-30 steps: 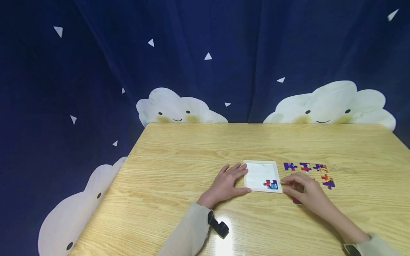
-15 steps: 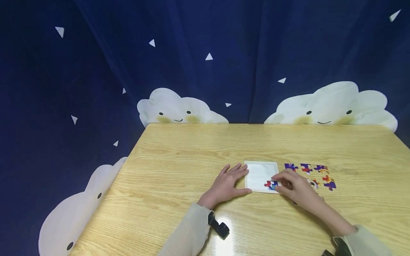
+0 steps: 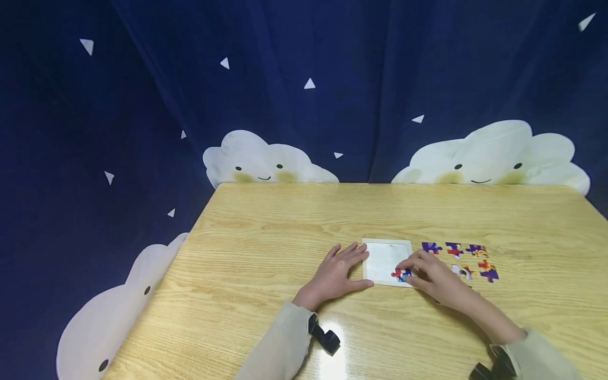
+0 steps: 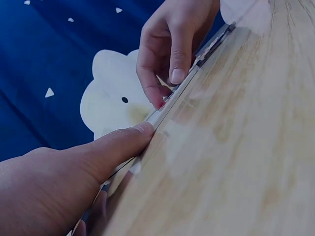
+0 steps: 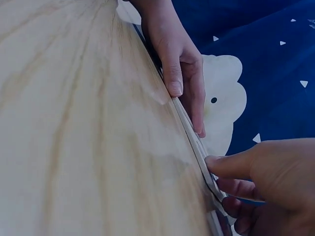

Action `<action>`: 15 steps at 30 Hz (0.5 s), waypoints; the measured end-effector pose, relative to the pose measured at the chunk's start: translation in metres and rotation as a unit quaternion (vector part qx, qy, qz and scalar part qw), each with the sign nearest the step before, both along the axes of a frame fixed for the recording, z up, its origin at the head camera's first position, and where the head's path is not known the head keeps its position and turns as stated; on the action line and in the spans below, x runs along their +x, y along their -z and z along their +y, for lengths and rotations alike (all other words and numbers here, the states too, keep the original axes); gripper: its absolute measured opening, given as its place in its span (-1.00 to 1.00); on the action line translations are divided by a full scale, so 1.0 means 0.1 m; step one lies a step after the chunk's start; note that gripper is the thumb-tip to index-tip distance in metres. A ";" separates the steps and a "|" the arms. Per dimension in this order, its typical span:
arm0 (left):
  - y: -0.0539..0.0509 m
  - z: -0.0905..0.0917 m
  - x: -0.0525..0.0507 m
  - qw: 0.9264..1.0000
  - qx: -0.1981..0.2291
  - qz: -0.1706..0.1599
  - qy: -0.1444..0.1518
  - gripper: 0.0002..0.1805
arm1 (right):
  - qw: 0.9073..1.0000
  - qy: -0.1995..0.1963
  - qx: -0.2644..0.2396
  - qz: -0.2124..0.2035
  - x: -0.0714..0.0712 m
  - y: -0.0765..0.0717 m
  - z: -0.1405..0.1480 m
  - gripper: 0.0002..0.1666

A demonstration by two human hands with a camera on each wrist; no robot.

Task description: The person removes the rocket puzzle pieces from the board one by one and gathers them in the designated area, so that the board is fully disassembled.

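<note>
A white square puzzle tray (image 3: 378,258) lies on the table, with red and blue jigsaw pieces (image 3: 396,274) in its lower right corner. My left hand (image 3: 332,275) lies spread at the tray's left side; in the left wrist view its thumb (image 4: 133,140) touches the near edge. My right hand (image 3: 439,279) is over the lower right corner, its thumb and index finger bent around a puzzle piece (image 3: 406,273) that they largely hide. The right wrist view shows the right thumb (image 5: 231,165) low at the tray's rim.
To the right of the tray lie several loose puzzle pieces (image 3: 454,249), some partly covered by the right hand. The wooden table (image 3: 266,221) reaches back to a dark blue curtain (image 3: 285,105) with clouds. Each wrist wears a black strap mount (image 3: 325,335).
My right hand has moved left from beside the tray to above its lower right corner, bringing the puzzle piece over it. More loose pieces are uncovered. The left hand stays in place.
</note>
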State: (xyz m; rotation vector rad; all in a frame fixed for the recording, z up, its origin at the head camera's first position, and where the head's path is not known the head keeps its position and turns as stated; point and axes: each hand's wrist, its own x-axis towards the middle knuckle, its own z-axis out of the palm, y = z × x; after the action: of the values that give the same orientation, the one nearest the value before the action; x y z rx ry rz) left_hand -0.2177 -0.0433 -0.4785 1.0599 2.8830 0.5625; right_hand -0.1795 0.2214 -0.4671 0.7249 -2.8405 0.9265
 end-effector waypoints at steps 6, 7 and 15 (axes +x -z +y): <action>0.00 0.00 0.00 1.000 0.000 0.004 0.000 -0.23 | 1.000 -0.016 -0.011 -0.018 -0.01 -0.03 -0.01 -0.73; 0.00 0.00 0.00 1.000 -0.001 0.003 0.000 -0.23 | 1.000 -0.017 -0.014 -0.015 -0.01 -0.03 -0.02 -0.73; 0.00 0.00 0.00 1.000 -0.002 0.003 -0.002 -0.23 | 0.998 -0.003 -0.051 0.026 0.04 0.02 -0.05 -0.70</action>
State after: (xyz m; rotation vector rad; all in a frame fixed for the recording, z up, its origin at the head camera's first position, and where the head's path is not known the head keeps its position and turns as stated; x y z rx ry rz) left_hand -0.2172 -0.0433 -0.4785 1.0578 2.8914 0.5530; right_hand -0.1755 0.2160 -0.4693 0.7363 -2.7251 1.0277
